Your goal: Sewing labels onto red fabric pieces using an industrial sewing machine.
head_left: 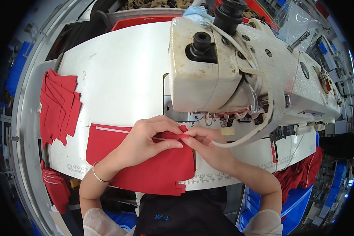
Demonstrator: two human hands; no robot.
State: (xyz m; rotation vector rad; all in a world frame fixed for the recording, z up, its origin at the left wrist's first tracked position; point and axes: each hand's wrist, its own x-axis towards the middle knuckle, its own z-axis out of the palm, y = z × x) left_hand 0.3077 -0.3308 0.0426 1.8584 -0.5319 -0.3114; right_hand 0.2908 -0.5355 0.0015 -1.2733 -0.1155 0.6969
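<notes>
Fingers point(171, 144) of the left hand point(145, 137) and of the right hand point(210, 146) are closed on the same piece of red cloth point(157, 173), pinching a narrow fold near its upper right corner. The two hands almost meet there, thumbs toward each other. The cloth lies on the white table point(118, 70), just in front of the sewing machine point(208, 70), and its lower part reaches over the table's near edge. A pale strip point(110, 129) runs along the upper left edge of the cloth and shows again beside the pinched fold. A thin bracelet point(100, 179) circles the left wrist.

Just beyond the hands is the machine's metal plate point(177, 115), set into the table below the bulky white head. A loose white band point(263, 129) loops down from the machine near the right hand. Ruler marks point(212, 177) run along the near edge of the table.

At the far left of the table, a fanned pile of red pieces point(61, 108) lies well apart from the hands; more red pieces point(56, 188) hang below it. On the right, crumpled red fabric point(299, 173) spills over a blue bin point(299, 208). Behind the table stands a red bin point(145, 20).
</notes>
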